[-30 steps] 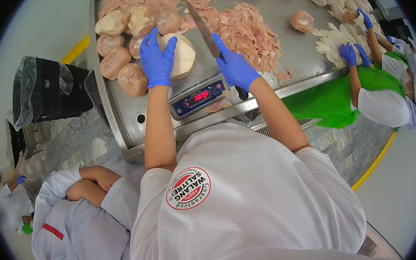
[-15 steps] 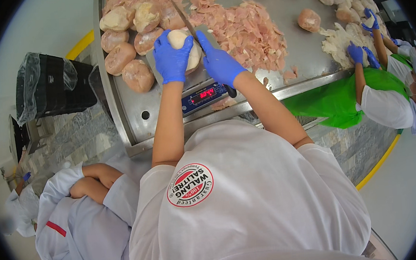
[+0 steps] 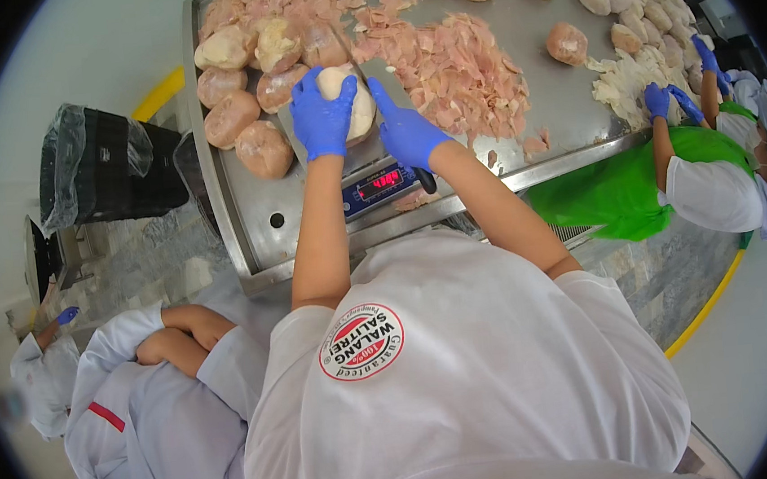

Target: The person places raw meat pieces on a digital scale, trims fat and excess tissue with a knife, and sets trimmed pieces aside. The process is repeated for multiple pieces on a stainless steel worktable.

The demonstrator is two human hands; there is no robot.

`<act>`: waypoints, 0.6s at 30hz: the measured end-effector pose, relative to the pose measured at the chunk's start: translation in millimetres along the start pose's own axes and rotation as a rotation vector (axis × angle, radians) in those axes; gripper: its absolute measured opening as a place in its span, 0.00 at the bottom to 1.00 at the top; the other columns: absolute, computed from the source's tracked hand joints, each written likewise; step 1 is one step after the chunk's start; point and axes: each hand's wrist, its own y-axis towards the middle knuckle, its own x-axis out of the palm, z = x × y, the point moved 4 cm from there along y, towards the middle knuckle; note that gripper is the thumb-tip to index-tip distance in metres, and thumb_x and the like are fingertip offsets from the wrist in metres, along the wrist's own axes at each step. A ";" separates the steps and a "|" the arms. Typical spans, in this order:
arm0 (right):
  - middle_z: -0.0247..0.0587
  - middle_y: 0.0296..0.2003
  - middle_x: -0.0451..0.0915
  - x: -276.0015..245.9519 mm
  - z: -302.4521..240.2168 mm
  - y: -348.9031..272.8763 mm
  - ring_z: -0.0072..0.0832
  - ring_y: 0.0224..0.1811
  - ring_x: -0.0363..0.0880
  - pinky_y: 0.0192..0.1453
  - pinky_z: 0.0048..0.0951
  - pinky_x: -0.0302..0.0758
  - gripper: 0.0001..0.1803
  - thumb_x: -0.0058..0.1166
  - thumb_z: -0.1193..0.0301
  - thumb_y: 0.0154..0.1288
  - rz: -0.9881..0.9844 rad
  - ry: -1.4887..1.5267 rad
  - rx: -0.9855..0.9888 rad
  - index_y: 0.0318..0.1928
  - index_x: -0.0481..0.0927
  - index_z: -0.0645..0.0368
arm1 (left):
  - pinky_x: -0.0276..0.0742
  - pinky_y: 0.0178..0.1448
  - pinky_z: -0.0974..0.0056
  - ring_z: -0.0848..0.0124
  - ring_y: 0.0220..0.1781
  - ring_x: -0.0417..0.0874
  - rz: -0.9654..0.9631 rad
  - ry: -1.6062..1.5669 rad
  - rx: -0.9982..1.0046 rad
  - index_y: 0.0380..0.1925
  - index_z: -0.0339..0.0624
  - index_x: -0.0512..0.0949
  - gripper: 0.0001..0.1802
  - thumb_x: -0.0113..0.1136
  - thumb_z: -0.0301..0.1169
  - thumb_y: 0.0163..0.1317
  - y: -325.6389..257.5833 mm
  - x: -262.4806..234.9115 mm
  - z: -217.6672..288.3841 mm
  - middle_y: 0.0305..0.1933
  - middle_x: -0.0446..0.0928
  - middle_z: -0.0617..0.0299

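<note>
My left hand [image 3: 320,114], in a blue glove, grips a pale, rounded ham [image 3: 363,113] from its left side, with the thumb over the top. This ham sits on the steel platform of a digital scale [image 3: 362,197], whose red display faces me. In my gloved right hand [image 3: 407,131] is a long knife [image 3: 427,180]; its black handle end pokes out below the palm. The blade runs up and away along the ham's right side, partly hidden by my fingers. Several pinkish hams [image 3: 264,150] lie left of and beyond my left hand.
A broad heap of thin pink meat trimmings [image 3: 465,75] covers the steel table [image 3: 562,99] to the right. One ham [image 3: 566,44] lies apart beyond it. Co-workers' gloved hands [image 3: 657,101] work over pale scraps at far right. A black bin [image 3: 116,161] stands left; a person [image 3: 157,392] is close behind.
The view has shifted slightly, so the table appears a little lower and to the right. My hands keep about the same places on the ham and knife. The scale reading has changed.
</note>
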 end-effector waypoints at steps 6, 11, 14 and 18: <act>0.64 0.44 0.83 41.7 60.4 37.1 0.53 0.40 0.84 0.47 0.49 0.77 0.39 0.37 0.74 0.69 0.344 0.021 -0.558 0.79 0.42 0.50 | 0.76 0.56 0.50 0.49 0.51 0.80 -0.015 0.078 0.112 0.45 0.42 0.80 0.29 0.65 0.55 0.57 4.9 3.2 -12.1 0.45 0.80 0.45; 0.43 0.30 0.78 -3.3 84.1 -20.0 0.26 0.18 0.72 0.24 0.33 0.76 0.41 0.43 0.74 0.71 -0.011 0.401 0.093 0.78 0.46 0.28 | 0.63 0.73 0.53 0.50 0.70 0.67 -0.319 0.224 0.003 0.68 0.50 0.68 0.43 0.65 0.59 0.56 5.3 -18.4 -12.2 0.66 0.70 0.45; 0.40 0.26 0.74 -33.3 87.4 -17.2 0.26 0.16 0.71 0.19 0.32 0.75 0.41 0.44 0.74 0.72 0.104 0.361 0.158 0.78 0.46 0.31 | 0.61 0.75 0.55 0.54 0.75 0.63 -0.375 0.158 0.166 0.73 0.42 0.60 0.43 0.63 0.51 0.64 9.6 -68.9 33.1 0.72 0.63 0.42; 0.39 0.24 0.73 -55.1 92.5 -20.7 0.26 0.16 0.71 0.20 0.31 0.75 0.41 0.43 0.74 0.72 0.296 0.662 0.114 0.79 0.44 0.35 | 0.57 0.75 0.53 0.55 0.74 0.60 0.195 -0.657 0.225 0.66 0.36 0.66 0.40 0.72 0.37 0.56 18.6 -118.6 60.6 0.67 0.68 0.46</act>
